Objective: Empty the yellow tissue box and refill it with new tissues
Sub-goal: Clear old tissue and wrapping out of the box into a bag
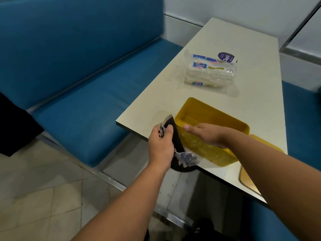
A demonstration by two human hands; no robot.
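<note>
The yellow tissue box stands open and looks empty near the table's front left corner. My right hand rests flat across its near wall, fingers straight. Just left of the box, at the table edge, my left hand grips a black bag together with crumpled whitish-blue tissue. A sealed pack of new paper towels lies farther back on the table. What seems to be the yellow lid shows behind my right forearm.
The cream table runs away from me toward a white wall. A blue padded bench fills the left side, and blue seating lies on the right. A gold-rimmed tray sits at the table's near edge. Tiled floor lies below.
</note>
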